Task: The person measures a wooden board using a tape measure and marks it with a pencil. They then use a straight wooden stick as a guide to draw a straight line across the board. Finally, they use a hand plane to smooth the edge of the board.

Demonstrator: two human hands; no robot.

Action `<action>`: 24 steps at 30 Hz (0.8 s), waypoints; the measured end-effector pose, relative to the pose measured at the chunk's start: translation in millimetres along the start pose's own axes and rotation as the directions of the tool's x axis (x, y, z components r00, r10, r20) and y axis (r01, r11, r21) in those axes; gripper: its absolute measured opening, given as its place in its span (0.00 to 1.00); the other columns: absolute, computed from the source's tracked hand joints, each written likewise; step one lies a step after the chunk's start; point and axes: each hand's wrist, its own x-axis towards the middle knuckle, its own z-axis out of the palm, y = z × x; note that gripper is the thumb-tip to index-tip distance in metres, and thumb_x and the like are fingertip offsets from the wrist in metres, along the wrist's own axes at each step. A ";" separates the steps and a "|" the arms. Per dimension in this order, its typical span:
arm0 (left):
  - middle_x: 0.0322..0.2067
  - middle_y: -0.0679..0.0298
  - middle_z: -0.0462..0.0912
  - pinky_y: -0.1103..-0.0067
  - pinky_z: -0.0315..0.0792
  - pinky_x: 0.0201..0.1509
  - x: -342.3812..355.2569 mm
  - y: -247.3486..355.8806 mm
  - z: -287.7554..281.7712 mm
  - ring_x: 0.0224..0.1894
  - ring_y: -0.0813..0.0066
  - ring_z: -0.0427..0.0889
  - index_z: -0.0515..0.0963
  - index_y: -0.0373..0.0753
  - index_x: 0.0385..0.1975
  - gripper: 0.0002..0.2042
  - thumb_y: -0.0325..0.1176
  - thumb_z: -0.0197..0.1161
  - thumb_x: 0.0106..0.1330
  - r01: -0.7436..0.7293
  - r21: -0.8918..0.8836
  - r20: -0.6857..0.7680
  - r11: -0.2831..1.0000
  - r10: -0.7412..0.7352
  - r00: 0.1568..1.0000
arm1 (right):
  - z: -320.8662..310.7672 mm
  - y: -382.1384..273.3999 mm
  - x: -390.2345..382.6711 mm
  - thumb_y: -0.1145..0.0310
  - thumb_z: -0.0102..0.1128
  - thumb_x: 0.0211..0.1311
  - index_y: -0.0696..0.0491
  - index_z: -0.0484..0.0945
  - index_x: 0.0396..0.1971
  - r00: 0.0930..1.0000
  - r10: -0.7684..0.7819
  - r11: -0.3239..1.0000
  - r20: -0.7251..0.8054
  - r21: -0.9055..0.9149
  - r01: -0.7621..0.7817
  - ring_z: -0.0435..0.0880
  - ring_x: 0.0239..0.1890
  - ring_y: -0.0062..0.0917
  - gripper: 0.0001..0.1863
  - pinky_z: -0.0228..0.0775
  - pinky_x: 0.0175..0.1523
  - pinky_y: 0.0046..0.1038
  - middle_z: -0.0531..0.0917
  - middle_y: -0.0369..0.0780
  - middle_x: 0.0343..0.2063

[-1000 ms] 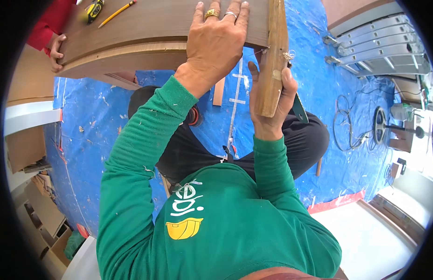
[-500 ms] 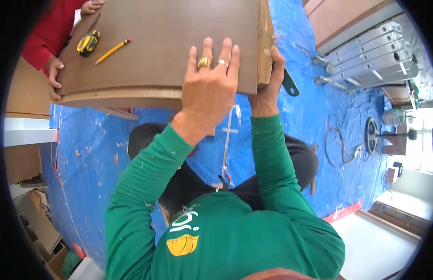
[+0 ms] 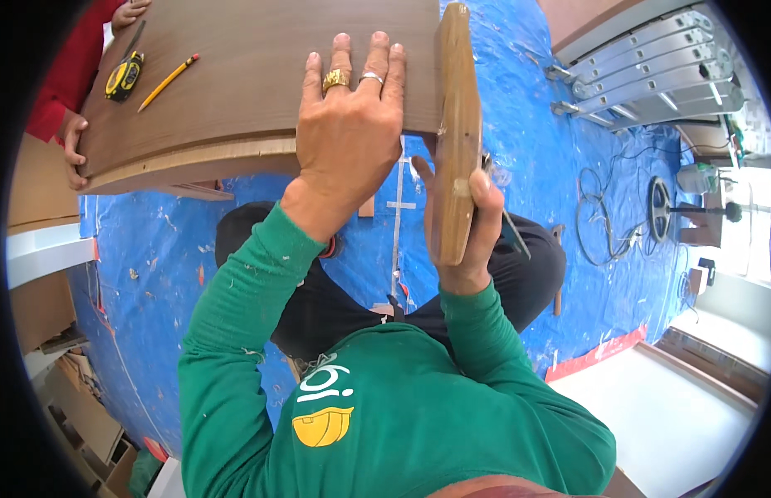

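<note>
My left hand [image 3: 349,133] lies flat on a brown wood-grain panel [image 3: 236,75], fingers spread, with rings on two of them. At the panel's right edge my right hand [image 3: 475,228] grips a wooden hand plane [image 3: 457,108] on its side. The plane's body points away from me, and its near end projects past the panel's front corner. A dark green metal blade [image 3: 515,236] sticks out beside my right thumb. My right fingers are partly hidden behind the plane's body.
A person in red sleeves holds the panel's left edge with a hand [image 3: 73,149]. On the panel lie a yellow tape measure [image 3: 124,76] and a pencil [image 3: 168,82]. Blue sheeting [image 3: 153,249] covers the floor. A folded aluminium ladder [image 3: 651,70] and a cable [image 3: 597,220] are at right.
My right hand has drawn the plane toward me along the panel's right edge. My left hand stays flat on the panel; the view has shifted slightly.
</note>
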 end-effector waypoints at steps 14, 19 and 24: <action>0.72 0.57 0.77 0.48 0.68 0.76 4.6 0.2 -8.2 0.72 0.43 0.77 0.76 0.40 0.71 0.40 0.27 0.70 0.50 -0.035 -0.014 0.032 0.999 0.036 0.999 | 16.5 27.0 293.3 0.53 0.63 0.72 0.55 0.81 0.52 0.994 -0.015 0.956 0.106 0.293 -0.016 0.89 0.41 0.26 0.21 0.82 0.48 0.28 0.89 0.39 0.43; 0.72 0.57 0.77 0.49 0.67 0.76 6.0 0.3 -12.1 0.72 0.44 0.76 0.75 0.40 0.72 0.40 0.28 0.72 0.50 -0.045 -0.001 0.024 0.999 0.045 0.999 | 11.8 31.7 279.4 0.52 0.66 0.70 0.54 0.81 0.51 0.996 -0.008 0.924 0.091 0.381 -0.027 0.88 0.39 0.26 0.21 0.82 0.48 0.30 0.87 0.37 0.40; 0.72 0.58 0.78 0.50 0.67 0.77 -2.1 -1.9 -6.8 0.73 0.45 0.76 0.75 0.41 0.72 0.39 0.29 0.72 0.53 -0.025 0.034 0.013 0.999 0.025 1.000 | 6.4 25.2 156.3 0.50 0.65 0.71 0.53 0.78 0.57 0.992 0.061 0.930 0.108 0.356 -0.096 0.87 0.45 0.23 0.25 0.80 0.51 0.29 0.86 0.36 0.45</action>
